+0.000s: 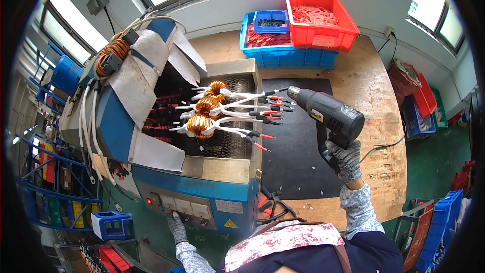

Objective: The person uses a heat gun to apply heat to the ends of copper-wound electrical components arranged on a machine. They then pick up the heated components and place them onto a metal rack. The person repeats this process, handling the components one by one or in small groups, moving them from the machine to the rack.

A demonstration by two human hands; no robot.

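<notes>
In my gloved right hand is a black heat gun, its metal nozzle pointing left at the lead ends. Three copper-wound ring coils lie on the mesh belt of a blue heating machine. Their white-sleeved leads reach right over the dark mat, ending in black and red tubing, some with metal lugs. My gloved left hand is at the machine's front control panel, fingers closed together at its lower edge. Whatever they grip there is hidden.
Behind the mat stand a red bin of red pieces, a blue bin and a smaller blue tray. The heat gun's cord runs over the wooden table. A blue stool stands left of my left hand.
</notes>
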